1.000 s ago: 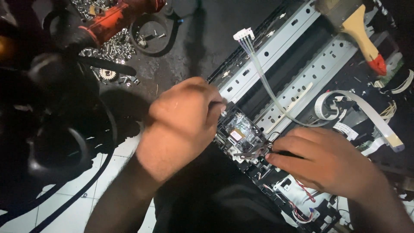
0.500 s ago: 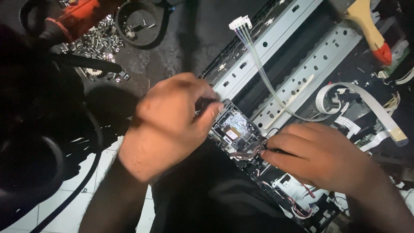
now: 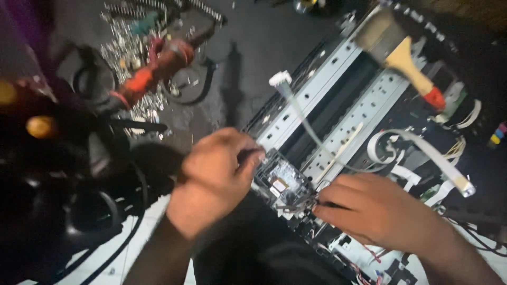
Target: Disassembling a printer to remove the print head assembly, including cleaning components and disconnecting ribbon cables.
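Note:
A small black module (image 3: 282, 182) with a circuit board on top sits on the frame of an opened printer (image 3: 338, 95). My left hand (image 3: 211, 179) is curled, its thumb and fingertips pinched at the module's left edge. Whether a thin tool is in that pinch is unclear. My right hand (image 3: 375, 211) lies flat on the frame, fingers together, their tips holding the module's lower right corner among thin wires. A thin white cable with a white plug (image 3: 280, 79) rises from near the module.
A paintbrush with a wooden handle and red end (image 3: 406, 58) lies across the printer's far end. White flat cables (image 3: 422, 148) loop at the right. A red-handled tool (image 3: 153, 71) and several loose screws (image 3: 121, 53) lie at the upper left. Dark cables and round black parts fill the left.
Both hands stay on the module. The view has shifted, so the red tool and the screws now sit lower and further right in the picture.

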